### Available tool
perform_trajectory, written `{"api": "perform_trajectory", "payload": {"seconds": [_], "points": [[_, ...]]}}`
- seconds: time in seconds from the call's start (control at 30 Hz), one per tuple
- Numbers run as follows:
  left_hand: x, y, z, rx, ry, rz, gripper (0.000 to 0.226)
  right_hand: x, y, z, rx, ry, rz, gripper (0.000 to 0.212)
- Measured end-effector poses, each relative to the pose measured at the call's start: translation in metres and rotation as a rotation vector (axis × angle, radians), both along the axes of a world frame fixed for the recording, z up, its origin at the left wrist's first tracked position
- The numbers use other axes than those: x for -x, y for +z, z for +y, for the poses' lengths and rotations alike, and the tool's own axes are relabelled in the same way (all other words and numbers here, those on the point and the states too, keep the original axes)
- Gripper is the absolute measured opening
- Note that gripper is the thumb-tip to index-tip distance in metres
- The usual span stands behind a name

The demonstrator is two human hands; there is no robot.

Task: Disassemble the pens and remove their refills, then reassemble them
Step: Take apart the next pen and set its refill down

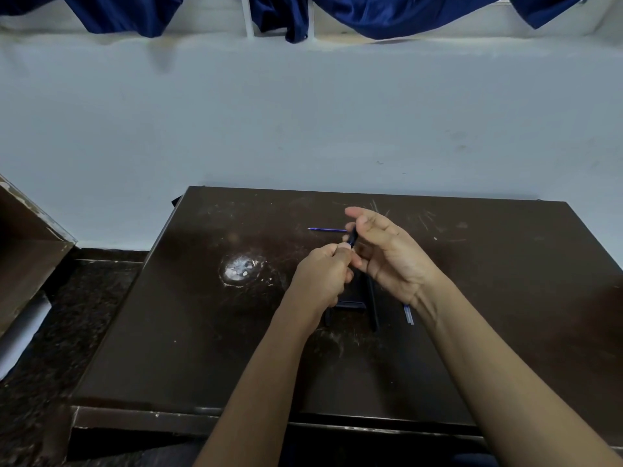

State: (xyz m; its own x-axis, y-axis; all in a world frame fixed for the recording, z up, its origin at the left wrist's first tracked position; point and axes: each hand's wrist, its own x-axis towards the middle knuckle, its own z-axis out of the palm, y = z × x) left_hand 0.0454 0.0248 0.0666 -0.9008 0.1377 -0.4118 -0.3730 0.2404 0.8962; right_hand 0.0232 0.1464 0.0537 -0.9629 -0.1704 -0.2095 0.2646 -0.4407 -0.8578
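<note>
Over the middle of the dark table [202, 332], my left hand [323, 274] is closed around the lower end of a dark pen [352, 238]. My right hand [387, 251] pinches the pen's upper end with thumb and forefinger, its other fingers spread. A thin blue refill [325, 229] lies on the table beyond the hands. Beneath the hands lie dark pen parts: a long barrel [372, 305] and a shorter piece [350, 304]. Another refill end [408, 315] shows by my right wrist, partly hidden.
The table top is scratched, with a worn pale patch [241, 268] left of my hands. A pale wall rises behind the table, with blue curtains [371, 15] above. A brown cabinet [27, 251] and dark speckled floor [67, 332] lie to the left.
</note>
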Motion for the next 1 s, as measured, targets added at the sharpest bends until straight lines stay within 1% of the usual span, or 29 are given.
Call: {"api": "perform_trajectory", "payload": {"seconds": [0.07,0.2,0.27,0.37,0.43,0.47,0.53,0.63,0.7,0.77,0.93,1.0], "points": [[0.0001,-0.0002,0.0004,0.008,-0.008,-0.005,0.032,-0.0006,-0.0009,0.0010,-0.002,-0.006,-0.007,0.021],[0.0006,-0.0010,0.0002,0.015,0.002,0.002,0.030,0.0012,0.0000,0.0058,0.107,0.008,-0.096,0.026],[0.0004,-0.0016,-0.0006,0.019,0.005,0.026,0.030,0.0010,-0.0008,0.0064,0.062,0.036,-0.106,0.022],[-0.0009,-0.0020,-0.0014,0.025,0.016,0.041,0.024,-0.0002,-0.0043,0.0052,-0.024,0.042,-0.127,0.023],[-0.0014,-0.0023,-0.0017,0.040,0.014,0.043,0.021,0.0010,-0.0061,0.0055,-0.005,0.011,-0.146,0.011],[-0.0014,-0.0024,-0.0018,0.049,0.009,0.046,0.019,0.0012,-0.0053,0.0054,0.011,-0.001,-0.153,0.011],[-0.0013,-0.0027,-0.0020,0.053,0.000,0.050,0.018,0.0022,-0.0041,0.0058,0.027,-0.004,-0.163,0.020],[-0.0004,-0.0030,-0.0021,0.064,-0.016,0.057,0.018,0.0027,-0.0035,0.0057,0.006,0.002,-0.173,0.025],[0.0001,-0.0031,-0.0030,0.063,-0.010,0.057,0.018,0.0031,-0.0044,0.0047,-0.082,0.023,-0.174,0.021],[0.0005,-0.0030,-0.0045,0.051,0.006,0.059,0.017,0.0028,-0.0068,0.0044,-0.183,0.041,-0.182,0.010],[-0.0005,-0.0036,-0.0058,0.071,-0.025,0.057,0.017,0.0017,-0.0051,0.0060,-0.174,0.035,-0.183,0.002],[-0.0004,-0.0046,-0.0059,0.094,-0.033,0.069,0.018,0.0021,-0.0038,0.0064,-0.142,0.041,-0.183,0.014]]}}
